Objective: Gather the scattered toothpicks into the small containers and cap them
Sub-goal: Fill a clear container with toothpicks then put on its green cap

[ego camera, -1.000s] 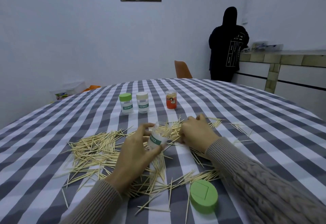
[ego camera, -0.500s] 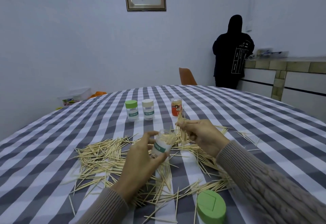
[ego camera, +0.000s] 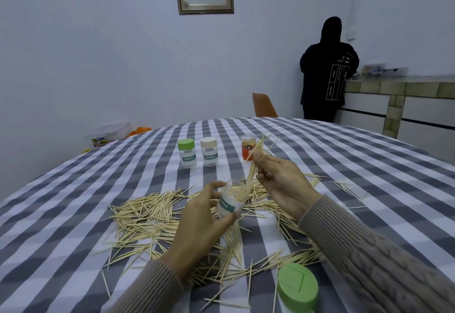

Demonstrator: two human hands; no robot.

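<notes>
Right hand (ego camera: 283, 184) pinches a toothpick bundle (ego camera: 256, 162), lower tips entering the open container (ego camera: 230, 202) gripped, tilted, by left hand (ego camera: 204, 219); it's partly filled w/ picks. Beyond it stand three capped containers (ego camera: 209, 151); loose toothpicks (ego camera: 147, 214) litter the cloth around, green cap (ego camera: 296, 285) nearer.

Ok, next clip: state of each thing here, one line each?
open container: uncapped, tilted, partly filled, gripped by left hand
toothpick bundle: pinched in right hand, lower ends in the container mouth
green-capped container: capped, upright
beige-capped container: capped, upright
orange container: lidded, upright
green cap: loose on tablecloth
scattered toothpicks: ungathered
</notes>
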